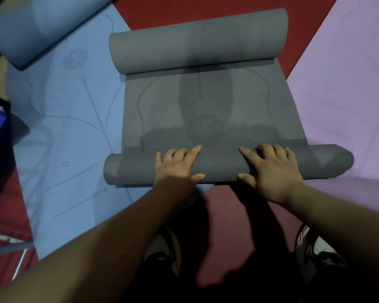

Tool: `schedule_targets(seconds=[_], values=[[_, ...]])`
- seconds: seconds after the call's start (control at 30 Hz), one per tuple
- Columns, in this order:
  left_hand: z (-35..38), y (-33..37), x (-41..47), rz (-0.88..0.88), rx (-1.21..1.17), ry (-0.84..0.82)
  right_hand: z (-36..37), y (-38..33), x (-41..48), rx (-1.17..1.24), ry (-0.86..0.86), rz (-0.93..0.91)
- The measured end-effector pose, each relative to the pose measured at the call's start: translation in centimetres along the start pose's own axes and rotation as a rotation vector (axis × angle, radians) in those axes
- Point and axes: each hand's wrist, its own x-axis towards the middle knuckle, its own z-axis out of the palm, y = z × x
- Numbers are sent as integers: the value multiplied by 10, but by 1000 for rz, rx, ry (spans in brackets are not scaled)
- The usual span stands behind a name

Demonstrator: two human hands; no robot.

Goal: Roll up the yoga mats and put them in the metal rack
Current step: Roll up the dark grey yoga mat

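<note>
Underfoot, the red floor shows bare beyond the far roll. A blue yoga mat lies flat at left and a purple yoga mat at right. The grey yoga mat overlaps the edges of both, curled at its far end and rolled at its near end. The left hand and right hand grip the near roll, fingers spread over its top and thumbs on its near side.
</note>
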Motion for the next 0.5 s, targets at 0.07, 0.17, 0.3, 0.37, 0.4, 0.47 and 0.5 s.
schedule_targets(seconds=[0.07,0.17,0.3,0.37,0.4,0.47,0.5], values=[[-1,1,2,-1,-18,-4,-2,3,4,12,-27,5],[-2,0,7,-3,5,-48,-2,5,8,29,-58,14],[-1,2,10,-16,24,-76,1,6,11,48,-70,15],[-2,2,11,-22,43,-48,2,4,12,48,-67,27],[-2,2,11,-22,58,-35,2,3,12,43,-57,39],[-2,2,12,-15,85,-21,2,1,12,32,-20,62],[-1,2,13,-11,92,-15,2,0,11,29,-6,68]])
